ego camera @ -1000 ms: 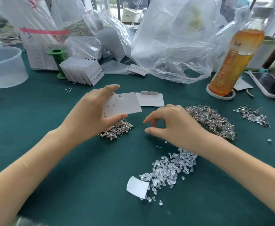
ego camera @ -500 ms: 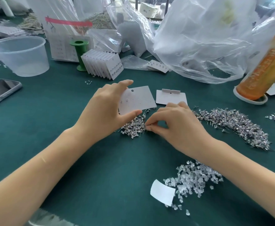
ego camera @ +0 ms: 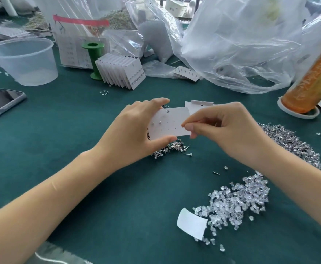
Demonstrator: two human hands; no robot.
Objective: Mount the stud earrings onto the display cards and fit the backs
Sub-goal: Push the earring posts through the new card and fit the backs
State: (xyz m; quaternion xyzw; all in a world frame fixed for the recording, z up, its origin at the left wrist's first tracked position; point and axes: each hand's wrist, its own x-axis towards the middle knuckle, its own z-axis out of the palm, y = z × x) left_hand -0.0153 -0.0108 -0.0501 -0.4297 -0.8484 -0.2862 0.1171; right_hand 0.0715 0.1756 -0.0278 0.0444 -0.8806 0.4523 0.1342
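My left hand [ego camera: 135, 128] grips a white display card [ego camera: 172, 121] between thumb and fingers, above a small pile of stud earrings [ego camera: 170, 148]. Two studs sit in the card's left holes. My right hand [ego camera: 224, 128] is at the card's right edge, thumb and forefinger pinched together; a stud earring between them is too small to make out. A second blank card [ego camera: 200, 103] lies flat behind. A larger heap of studs [ego camera: 291, 141] lies to the right, and a pile of clear earring backs [ego camera: 237, 201] is spread near the front right.
A stack of filled cards [ego camera: 123, 72] leans on a green spool [ego camera: 94, 60]. A clear plastic tub [ego camera: 23, 60] and a phone [ego camera: 0, 103] are at left. Large plastic bags [ego camera: 241, 44] crowd the back. An orange bottle [ego camera: 314, 73] stands at right. A white paper scrap [ego camera: 191, 223] lies in front.
My right hand rose from the small stud pile to the card's right edge, fingertips pinched. My left hand lifted the card and turned its face towards me.
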